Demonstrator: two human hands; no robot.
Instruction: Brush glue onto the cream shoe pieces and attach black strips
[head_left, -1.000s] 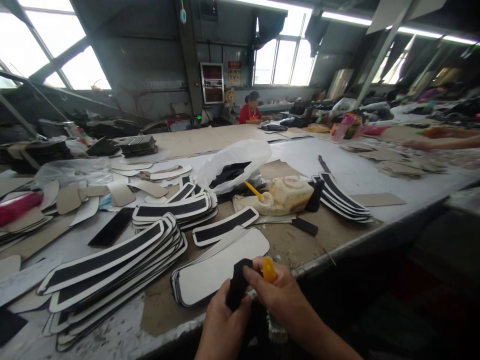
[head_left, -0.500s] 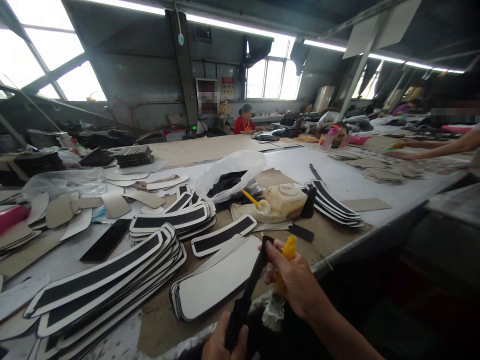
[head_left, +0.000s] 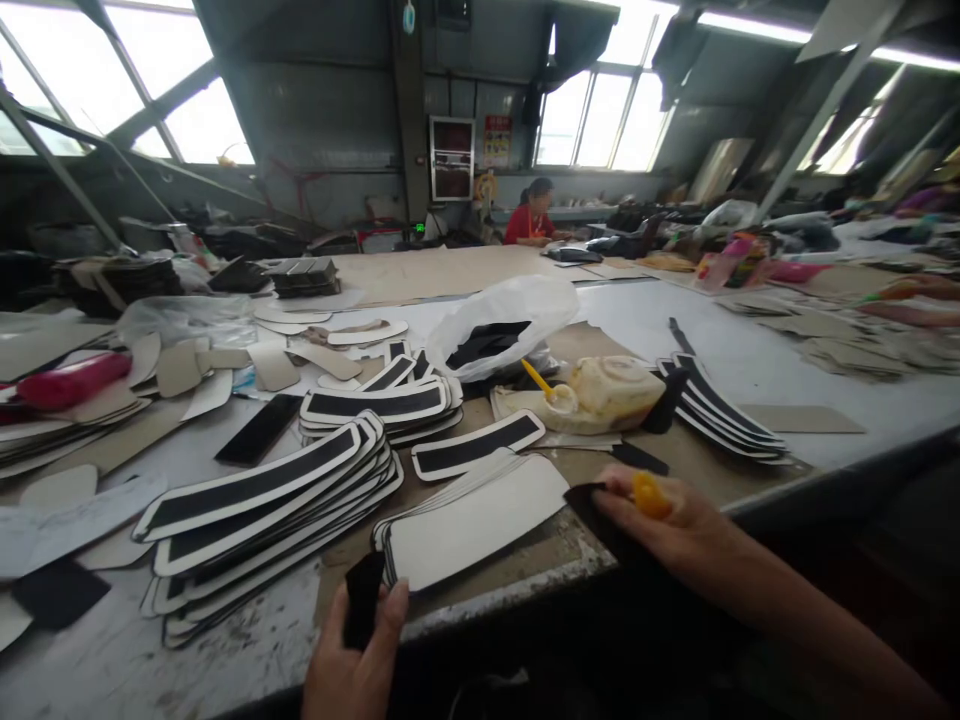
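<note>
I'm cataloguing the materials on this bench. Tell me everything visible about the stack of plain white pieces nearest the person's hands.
The white stack is a pile of thin, flat, elongated pieces with rounded corners. They look like stiff board, with dark edges showing at the layered sides. The top face is plain off-white and unmarked. It lies flat near the table edge on a brown sheet, between the left hand and right hand. Neither hand clearly touches it.

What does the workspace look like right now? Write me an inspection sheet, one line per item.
Surface: long worktable, brown board patches, worn front edge.
Job's things: black strip; yellow-handled tool; blank white panels.
Clutter: black-striped panels; glue jug; plastic bag; beige cutouts.
Grippers: left hand grips the strip; right hand holds the tool and dark material.
Cables: nothing seen.
Surroundings: seated person in red, windows.
</note>
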